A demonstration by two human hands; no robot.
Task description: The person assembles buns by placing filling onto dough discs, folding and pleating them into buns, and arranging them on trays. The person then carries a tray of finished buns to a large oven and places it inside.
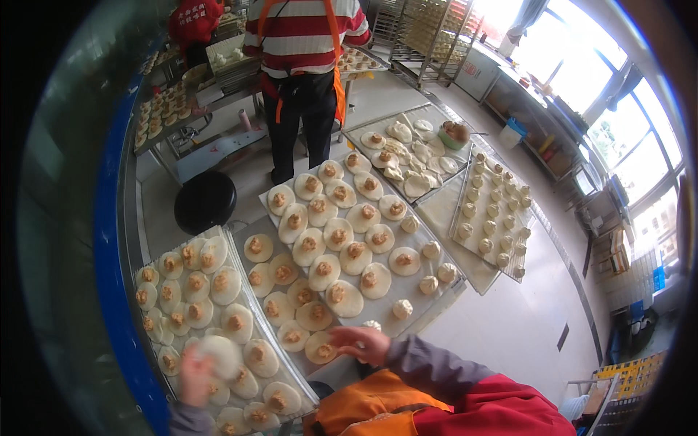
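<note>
My left hand [194,379], blurred by motion, grips a pale dough round [222,356] at its edge. It is over the left tray [297,379], where flat dough rounds carry dabs of orange-brown filling. My right hand [366,344] is beside the near edge of the middle tray [429,317], fingers loosely apart with nothing visible in them. Just beyond its knuckles sits a pleated bun [371,325], partly hidden. More filled rounds [345,298] cover the middle tray, and several pleated buns [402,309] line its right side. Other filled rounds [291,335] lie between the two trays.
At the right stands a tray of small buns [491,211]. Farther back, a board holds dough pieces [418,183] and a green bowl [454,136] of filling. A black stool [205,202] and a person in a striped top [304,40] are ahead; racks [435,36] stand behind.
</note>
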